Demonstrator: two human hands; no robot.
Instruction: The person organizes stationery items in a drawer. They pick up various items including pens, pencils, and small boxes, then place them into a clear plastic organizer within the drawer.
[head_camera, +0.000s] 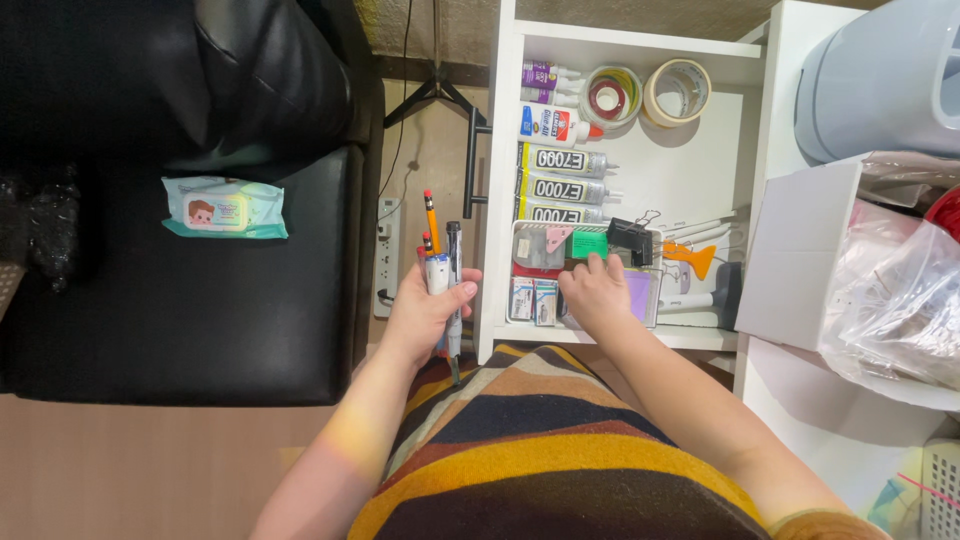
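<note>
Head view: your left hand (428, 312) grips a bundle of pens (442, 275) at centre frame; your right hand (597, 297) rests fingers-down, holding nothing, in the open drawer's (700, 180) clear tray (650, 300).

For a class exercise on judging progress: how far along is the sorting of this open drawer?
Done: glue tubes lie in a row and tape rolls sit at the back of the drawer. In hand: the left hand grips pens and pencils; the right hand reaches into the clear tray. Left: binder clips are loose.
</note>
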